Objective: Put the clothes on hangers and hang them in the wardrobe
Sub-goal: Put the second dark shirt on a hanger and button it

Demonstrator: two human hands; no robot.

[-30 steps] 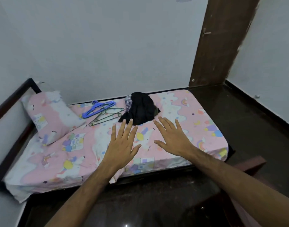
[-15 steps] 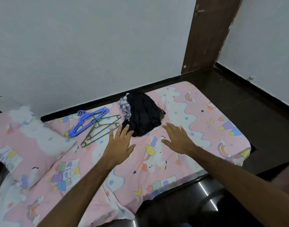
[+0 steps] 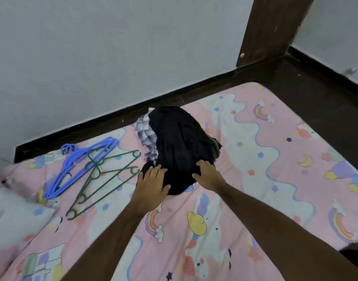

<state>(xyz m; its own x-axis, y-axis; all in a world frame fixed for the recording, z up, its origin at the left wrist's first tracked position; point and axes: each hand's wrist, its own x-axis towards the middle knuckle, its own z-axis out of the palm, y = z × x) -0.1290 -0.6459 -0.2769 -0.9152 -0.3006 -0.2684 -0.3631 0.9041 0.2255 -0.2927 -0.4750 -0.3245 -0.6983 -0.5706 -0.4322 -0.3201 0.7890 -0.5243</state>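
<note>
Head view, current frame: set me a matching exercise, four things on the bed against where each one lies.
Things:
1. black garment
2. blue hangers
3. green hangers
4. checked cloth

Places:
A. nearest the pillow, beside the green ones
B. under both hands' fingertips
C. tucked against the black pile's left side
D. between the blue hangers and the clothes pile

Pairs: 1-B, 2-A, 3-D, 4-C. The left hand and the right hand both rest on the black garment's near edge.
</note>
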